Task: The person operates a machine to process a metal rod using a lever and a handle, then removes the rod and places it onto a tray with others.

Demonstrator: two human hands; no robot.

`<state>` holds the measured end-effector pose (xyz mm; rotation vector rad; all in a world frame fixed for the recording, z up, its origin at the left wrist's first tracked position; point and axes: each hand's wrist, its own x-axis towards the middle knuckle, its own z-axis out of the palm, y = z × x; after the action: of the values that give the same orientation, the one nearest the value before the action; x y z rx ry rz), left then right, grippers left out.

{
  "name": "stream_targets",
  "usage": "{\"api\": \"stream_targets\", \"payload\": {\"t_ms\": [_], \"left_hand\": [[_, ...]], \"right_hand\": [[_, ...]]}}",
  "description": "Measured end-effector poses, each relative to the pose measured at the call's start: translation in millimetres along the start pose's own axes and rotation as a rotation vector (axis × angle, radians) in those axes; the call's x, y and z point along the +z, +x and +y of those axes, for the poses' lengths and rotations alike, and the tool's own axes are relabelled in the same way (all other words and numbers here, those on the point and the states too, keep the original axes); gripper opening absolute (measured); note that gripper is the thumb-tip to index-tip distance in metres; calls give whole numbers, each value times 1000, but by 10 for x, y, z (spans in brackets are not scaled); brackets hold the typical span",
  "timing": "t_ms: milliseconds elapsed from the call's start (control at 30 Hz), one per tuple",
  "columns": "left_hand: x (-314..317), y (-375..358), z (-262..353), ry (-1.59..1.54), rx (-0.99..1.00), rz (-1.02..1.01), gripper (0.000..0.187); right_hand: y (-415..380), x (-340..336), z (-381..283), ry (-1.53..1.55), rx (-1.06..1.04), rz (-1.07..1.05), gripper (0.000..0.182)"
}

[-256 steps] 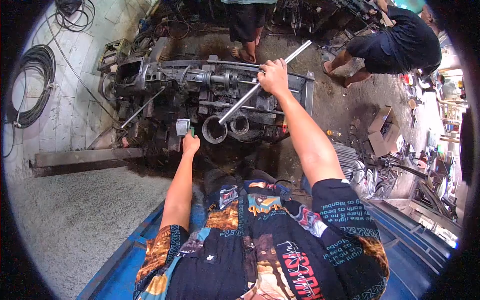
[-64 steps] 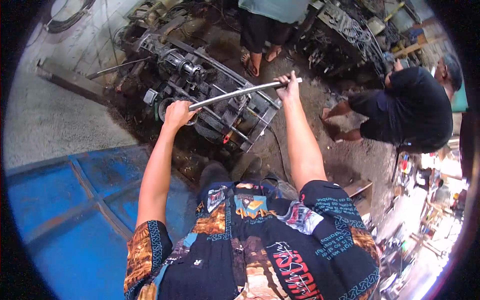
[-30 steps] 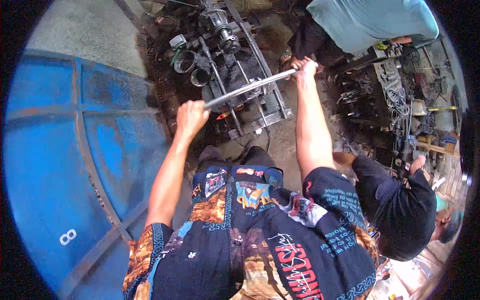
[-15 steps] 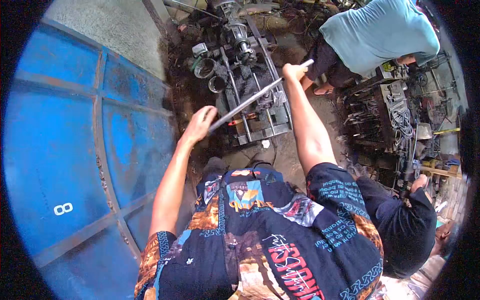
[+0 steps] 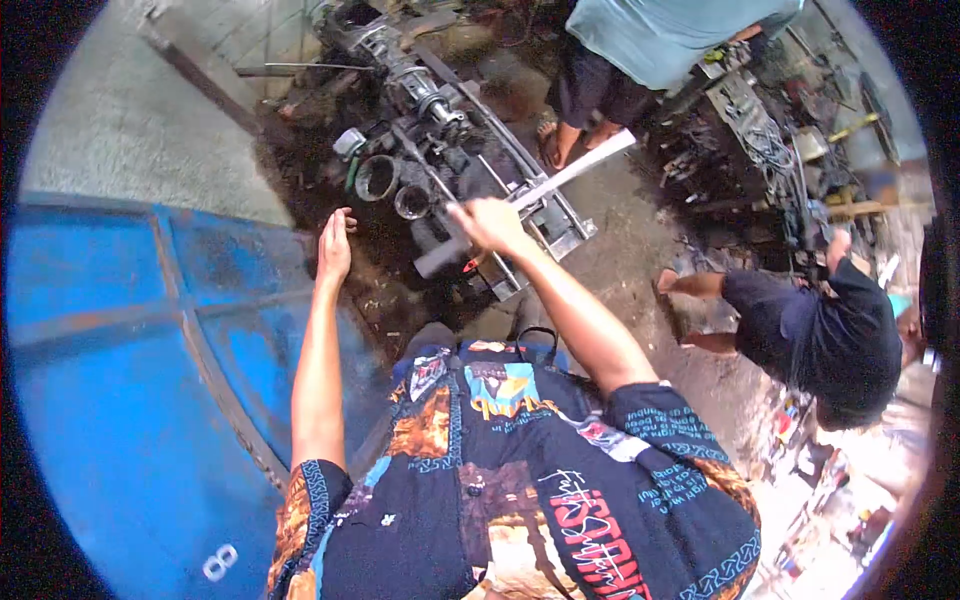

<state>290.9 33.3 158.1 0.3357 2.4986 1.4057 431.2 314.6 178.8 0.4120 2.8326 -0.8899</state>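
My right hand (image 5: 492, 228) is wrapped around a straight metal bar (image 5: 580, 170), which slants from lower left to upper right and is blurred by motion. It grips the bar nearer its lower-left end, over a machine with long parallel rails (image 5: 490, 130) that looks like a lathe. Off to the left, my left hand (image 5: 335, 248) hangs in the air with its fingers stretched out, touching nothing. Two round metal containers, one a larger can (image 5: 377, 178) and one a smaller can (image 5: 411, 201), sit beside the machine, between my hands.
Blue metal panels (image 5: 90, 270) stand close on my left, below a grey wall (image 5: 110, 110). A person in a light blue shirt (image 5: 670, 40) stands beyond the machine. Another person in black (image 5: 845, 345) crouches at right, near a cluttered tool bench (image 5: 750, 120).
My view has turned to the right. My right hand now grips the bar farther toward its lower-left end. The left hand has moved away from the bar.
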Motion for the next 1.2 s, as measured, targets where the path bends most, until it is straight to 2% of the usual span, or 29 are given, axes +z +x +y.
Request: {"api": "stream_targets", "payload": {"t_ms": [67,133,200,267,333,400,433,467,533,600,667,733,767,833,867,933,1067,1133,1200], "left_hand": [[119,58,49,-4,23,-29,54],[212,90,160,40,43,-102,54],[399,218,14,42,67,-173,54],[493,273,97,58,116,-186,53],[569,389,76,43,150,-213,54],[671,474,58,-4,81,-247,55],[694,484,107,-11,74,-246,56],[707,479,151,-7,82,-265,56],[738,487,221,-15,85,-290,57],[773,423,314,-26,86,-313,57],[849,388,381,-59,67,-332,57],[880,359,403,-32,81,-352,56],[901,336,414,-48,57,-363,55],[926,331,419,-59,32,-376,55],[961,350,387,-38,55,-381,54],[967,344,332,-9,75,-392,54],[992,332,394,12,42,-436,54],[991,300,439,24,34,-457,54],[1011,310,474,50,63,-468,55]], "right_hand": [[-478,-37,207,-73,-93,58,53],[-771,-58,548,-19,-90,237,45],[-867,-102,844,104,123,385,47],[-900,-442,1086,242,482,271,52],[-837,-539,1417,259,572,309,60],[-673,-594,1498,359,650,562,67],[-571,-669,1527,385,647,534,70],[-455,-744,1558,444,681,418,57],[-231,-644,1496,426,723,503,44],[-119,-623,1334,406,740,531,43],[-25,-436,1367,224,620,561,51],[-54,-278,1401,100,473,583,49],[-158,-282,1358,104,479,583,49],[-414,-435,1225,-82,220,556,47],[-453,-466,1272,-76,223,554,47],[-554,-496,1336,-113,37,506,46],[-487,-503,1349,-149,13,486,46],[-501,-507,1294,-87,15,537,46],[-628,-646,1109,-106,-107,949,44]]}}
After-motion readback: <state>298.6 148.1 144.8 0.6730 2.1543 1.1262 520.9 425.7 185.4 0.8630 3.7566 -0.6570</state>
